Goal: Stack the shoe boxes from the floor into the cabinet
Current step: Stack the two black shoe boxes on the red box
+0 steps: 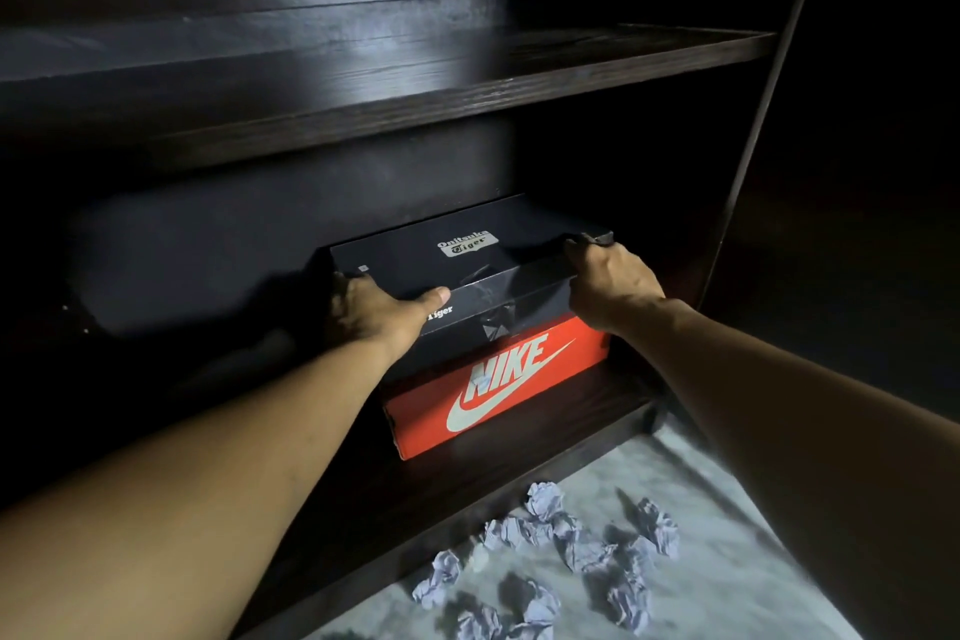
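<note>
The black shoe box (467,270) sits on top of the red shoe box (498,390) on the bottom shelf (332,499) of the dark cabinet (363,83), right of centre in the compartment. The left hand (374,314) is closed over the near left corner of the black box, thumb lying along the lid's front edge and fingers wrapped down the left side. The right hand (610,283) grips the right end of the same box, fingers hooked over the far right corner of the lid. Both hands are therefore clamped on the black box; neither is free. The step in hand appears to be placement: seating the second box on the first. The black box looks turned slightly relative to the red box, with the red box's near face projecting further toward the camera. The next move likely calls for squaring the upper box to the lower one, confirming that it rests flat, and then releasing both hands together so the stack is not dragged. The shelf above (467,68) is bare in its lit portion. On the pale floor (701,483) near the cabinet lie several crumpled paper balls (545,504); no further shoe box is visible on the floor within this view.
</note>
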`<state>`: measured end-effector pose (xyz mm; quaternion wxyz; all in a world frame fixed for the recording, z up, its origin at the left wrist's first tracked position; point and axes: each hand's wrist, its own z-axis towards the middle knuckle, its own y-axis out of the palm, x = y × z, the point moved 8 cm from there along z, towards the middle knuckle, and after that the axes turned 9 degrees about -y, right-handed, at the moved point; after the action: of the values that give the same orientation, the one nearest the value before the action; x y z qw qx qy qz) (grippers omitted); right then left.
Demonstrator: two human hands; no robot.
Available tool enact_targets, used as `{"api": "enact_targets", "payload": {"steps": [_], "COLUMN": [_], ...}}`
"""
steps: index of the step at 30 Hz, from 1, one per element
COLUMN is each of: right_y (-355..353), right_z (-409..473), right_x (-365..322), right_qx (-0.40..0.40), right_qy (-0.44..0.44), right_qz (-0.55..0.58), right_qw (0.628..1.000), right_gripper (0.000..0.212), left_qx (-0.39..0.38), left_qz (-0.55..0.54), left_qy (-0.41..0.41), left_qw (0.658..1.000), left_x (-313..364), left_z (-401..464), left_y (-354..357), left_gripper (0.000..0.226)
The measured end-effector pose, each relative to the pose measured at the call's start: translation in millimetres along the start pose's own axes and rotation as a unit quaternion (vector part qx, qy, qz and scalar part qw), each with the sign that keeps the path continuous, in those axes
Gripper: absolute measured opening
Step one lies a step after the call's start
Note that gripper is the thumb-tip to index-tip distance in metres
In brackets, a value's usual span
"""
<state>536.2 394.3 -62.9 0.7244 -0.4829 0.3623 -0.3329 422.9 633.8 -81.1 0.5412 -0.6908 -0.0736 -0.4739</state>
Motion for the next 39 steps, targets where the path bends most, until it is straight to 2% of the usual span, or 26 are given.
{"api": "enact_targets", "payload": {"steps": [3,7,10,12,15,18,19,20,22,23,26,30,33,35,37,39], "right_y": [4.5,2.6,-9.6,-22.7,-56.7,-99.3,-112.7,-125.6,-149.7,-162.3,-202.3,-253.3,-287.1,-304.4,-319.7,-332.5], "right_z": [-0.9,-6.1,-15.5,-29.4,-62.4,-115.6,-136.9,-159.1,-206.1,-230.7,-312.4,-438.8,-538.4,-606.4,-676.9,-744.7], "right_x": [2.1,0.1,4.5,10.8,23.3,44.3,51.6,58.6,73.6,82.8,115.4,150.9,163.1,166.4,167.6,162.3], "right_qx": [-0.01,-0.023,-0.032,-0.038,-0.044,-0.063,-0.07,-0.077,-0.098,-0.109,-0.124,-0.125,-0.106,-0.097,-0.078,-0.055], "right_qy": [0.012,0.006,0.009,0.016,0.017,0.036,0.04,0.045,0.069,0.087,0.149,0.238,0.32,0.378,0.449,0.506], "right_qz": [-0.008,0.006,0.025,0.035,0.054,0.06,0.062,0.062,0.066,0.065,0.043,0.023,0.009,0.005,0.018,0.041], "right_qw": [1.0,1.0,0.999,0.999,0.997,0.996,0.995,0.994,0.991,0.988,0.98,0.963,0.941,0.921,0.89,0.86], "right_gripper": [0.051,0.055,0.053,0.049,0.054,0.055,0.05,0.044,0.04,0.041,0.044,0.041,0.041,0.041,0.045,0.048], "left_qx": [0.005,0.03,0.108,0.117,0.031,-0.176,-0.248,-0.312,-0.409,-0.434,-0.485,-0.536,-0.575,-0.603,-0.62,-0.629], "left_qz": [0.001,0.029,0.148,0.176,0.116,0.022,0.029,0.059,0.148,0.18,0.24,0.275,0.246,0.234,0.234,0.243], "left_qy": [-0.002,0.009,0.106,0.183,0.236,0.236,0.235,0.244,0.269,0.283,0.338,0.436,0.482,0.515,0.546,0.561], "left_qw": [1.0,0.999,0.977,0.96,0.964,0.955,0.939,0.916,0.859,0.836,0.77,0.668,0.613,0.562,0.512,0.48], "left_x": [-0.7,-2.0,14.3,32.5,64.3,95.4,103.7,111.7,124.2,131.5,158.0,189.7,201.1,199.1,192.2,182.4], "left_z": [-0.3,-6.1,-23.9,-47.5,-89.9,-148.1,-172.2,-196.8,-248.3,-274.4,-358.9,-486.4,-581.4,-648.1,-712.4,-771.9], "left_y": [6.3,2.6,-1.9,5.8,28.4,57.1,66.9,76.7,91.0,93.0,93.4,87.9,77.6,68.2,58.0,47.1], "left_gripper": [0.087,0.1,0.098,0.092,0.076,0.046,0.036,0.036,0.055,0.065,0.08,0.055,0.042,0.036,0.047,0.063]}}
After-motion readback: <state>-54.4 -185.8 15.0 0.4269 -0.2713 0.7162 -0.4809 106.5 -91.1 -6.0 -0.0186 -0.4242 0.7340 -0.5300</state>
